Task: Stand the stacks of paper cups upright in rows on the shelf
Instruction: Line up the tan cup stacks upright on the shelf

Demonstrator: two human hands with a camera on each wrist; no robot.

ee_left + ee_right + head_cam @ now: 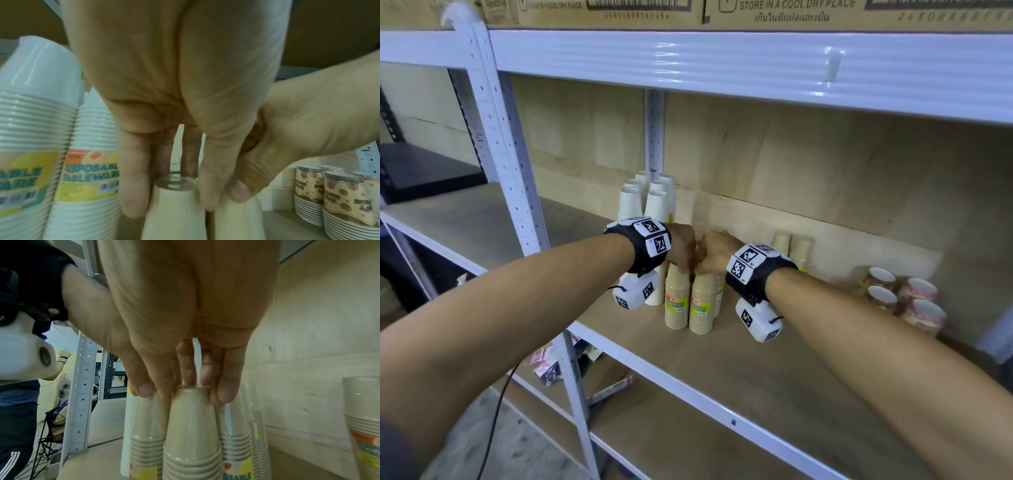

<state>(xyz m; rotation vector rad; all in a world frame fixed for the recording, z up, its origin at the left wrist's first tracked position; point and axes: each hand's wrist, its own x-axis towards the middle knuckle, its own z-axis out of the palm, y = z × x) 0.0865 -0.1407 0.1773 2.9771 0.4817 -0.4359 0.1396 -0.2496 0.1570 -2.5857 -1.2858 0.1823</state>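
Kraft cup stacks (676, 301) stand just right of the white stacks (654, 205); my left hand (681, 248) and right hand (717, 253) each pinch one's top, nudging them flush into a row.

Setting: stockroom or warehouse storage area. White slotted-metal racking upright (498, 144) is carrying bare wooden shelf boards (756, 363). Brown shipping cartons printed "STORE IN A COOL DRY PLACE" (791, 10) are sitting on the tier above. Shrink-wrapped retail stacks of paper cups labelled "DISPOSABLE TABLEWARE" (86, 177) are standing on the shelf. More dark racking (112, 374) is showing far left.
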